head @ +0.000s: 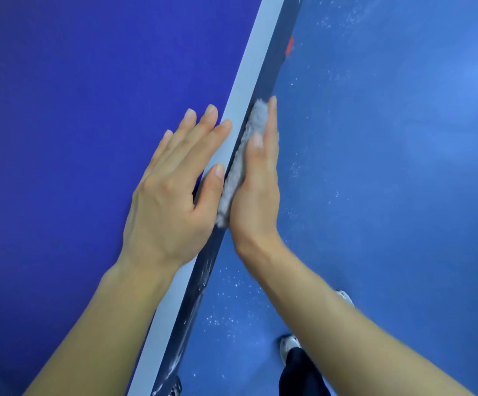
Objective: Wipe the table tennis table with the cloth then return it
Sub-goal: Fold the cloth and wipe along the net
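Head view: blue table [60, 110], white edge line [249, 70], speckled blue floor [375, 138]

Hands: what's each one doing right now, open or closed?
Left hand: open, flat on the table top.
Right hand: open, straight fingers pressing the cloth against the table's side edge.

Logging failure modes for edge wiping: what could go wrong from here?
1. The right hand only presses the cloth flat against the table's side edge, ungripped; it could slip to the floor.
2. Lower on that edge, white smears may get missed.
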